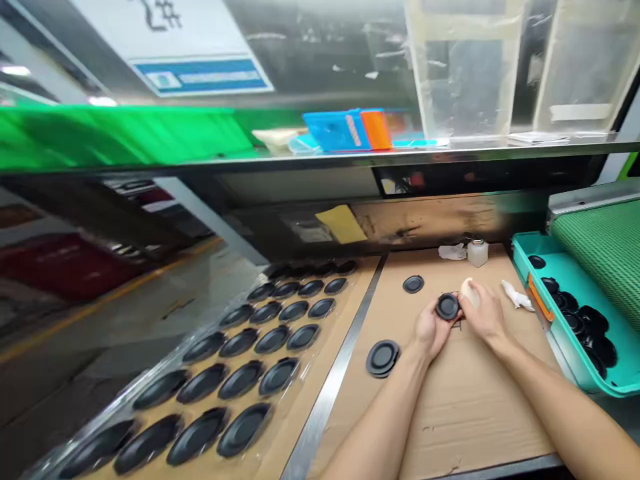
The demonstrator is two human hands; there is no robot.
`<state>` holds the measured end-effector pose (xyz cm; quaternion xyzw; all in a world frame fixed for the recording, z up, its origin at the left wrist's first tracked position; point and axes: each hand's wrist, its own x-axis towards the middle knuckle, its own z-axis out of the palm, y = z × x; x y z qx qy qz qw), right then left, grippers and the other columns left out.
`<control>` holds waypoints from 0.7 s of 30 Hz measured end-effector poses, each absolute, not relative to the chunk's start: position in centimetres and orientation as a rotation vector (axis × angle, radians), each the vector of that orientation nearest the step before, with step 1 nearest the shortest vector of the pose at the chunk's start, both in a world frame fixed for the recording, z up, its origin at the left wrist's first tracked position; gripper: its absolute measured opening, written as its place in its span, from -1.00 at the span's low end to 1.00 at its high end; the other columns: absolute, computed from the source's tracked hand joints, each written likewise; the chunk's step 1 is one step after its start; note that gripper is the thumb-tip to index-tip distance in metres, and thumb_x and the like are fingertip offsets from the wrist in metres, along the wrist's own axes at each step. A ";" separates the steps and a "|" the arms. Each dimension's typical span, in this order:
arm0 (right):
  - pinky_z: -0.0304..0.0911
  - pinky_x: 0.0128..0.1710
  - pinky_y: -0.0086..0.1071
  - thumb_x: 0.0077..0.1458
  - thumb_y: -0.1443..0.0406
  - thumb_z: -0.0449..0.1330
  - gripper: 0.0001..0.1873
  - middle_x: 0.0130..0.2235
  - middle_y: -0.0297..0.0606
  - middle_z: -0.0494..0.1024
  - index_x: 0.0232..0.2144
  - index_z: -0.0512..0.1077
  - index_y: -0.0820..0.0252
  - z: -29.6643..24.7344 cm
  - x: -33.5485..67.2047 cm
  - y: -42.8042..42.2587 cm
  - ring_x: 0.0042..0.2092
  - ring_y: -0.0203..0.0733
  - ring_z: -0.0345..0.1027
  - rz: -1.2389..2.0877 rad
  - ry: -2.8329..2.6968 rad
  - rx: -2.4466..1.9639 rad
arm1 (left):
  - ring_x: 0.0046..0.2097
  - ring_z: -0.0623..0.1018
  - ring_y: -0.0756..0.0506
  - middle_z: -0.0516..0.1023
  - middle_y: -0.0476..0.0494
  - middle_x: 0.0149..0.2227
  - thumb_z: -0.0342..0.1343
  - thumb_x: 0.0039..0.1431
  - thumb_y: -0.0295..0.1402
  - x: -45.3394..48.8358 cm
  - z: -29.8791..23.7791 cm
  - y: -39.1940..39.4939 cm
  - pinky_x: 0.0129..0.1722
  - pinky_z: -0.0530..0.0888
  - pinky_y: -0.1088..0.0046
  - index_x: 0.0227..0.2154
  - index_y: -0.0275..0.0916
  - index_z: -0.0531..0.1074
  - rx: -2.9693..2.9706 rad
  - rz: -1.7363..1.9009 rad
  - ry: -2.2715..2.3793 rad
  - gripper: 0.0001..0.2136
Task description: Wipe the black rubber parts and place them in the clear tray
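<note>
1. Well left of both hands, I see rows of matte black oval-looking discs point(237, 343) in a clear plastic tray point(169, 360) on brown cardboard. A flat grey metal strip point(345, 363) separates them from the work surface.

2. Just left of the left forearm lies a matte black round double disc point(383, 357), perhaps two stacked pieces. Beyond the left hand sits a lone small black round disc point(413, 284).

3. The left hand point(433, 328) grasps a small black ringed disc point(447, 306) by its edge, face up above the cardboard. I'd keep this grip light and on the rim, so the whole face stays reachable and nothing bends.

4. The right hand point(483, 311) pinches a cream rounded pad point(469, 291), its fingers at the disc's right edge. I cannot tell whether pad and disc touch. I'd judge small, even strokes around the rim best, turning the disc with the left fingers.

5. Beyond the right hand stands a translucent white bottle point(477, 253); to its right lies a crumpled white cloth point(517, 296).

6. Farther right, a turquoise plastic bin point(523, 245) holds glossy black pieces point(595, 320) beside a green mesh belt point(605, 230).
</note>
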<state>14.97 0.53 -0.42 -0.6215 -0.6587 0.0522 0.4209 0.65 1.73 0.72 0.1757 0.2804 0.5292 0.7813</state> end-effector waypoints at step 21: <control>0.15 0.09 -0.11 0.40 0.24 -0.12 -0.54 0.15 -0.03 0.47 0.16 0.43 0.19 0.5 11.2 -0.8 0.03 0.00 0.30 -0.111 -1.957 -1.659 | 0.07 0.58 -0.18 0.62 -0.32 -0.04 -0.14 0.43 -0.26 0.9 0.6 2.4 0.17 0.46 0.25 -0.16 -0.33 0.53 0.255 1.034 0.455 -0.65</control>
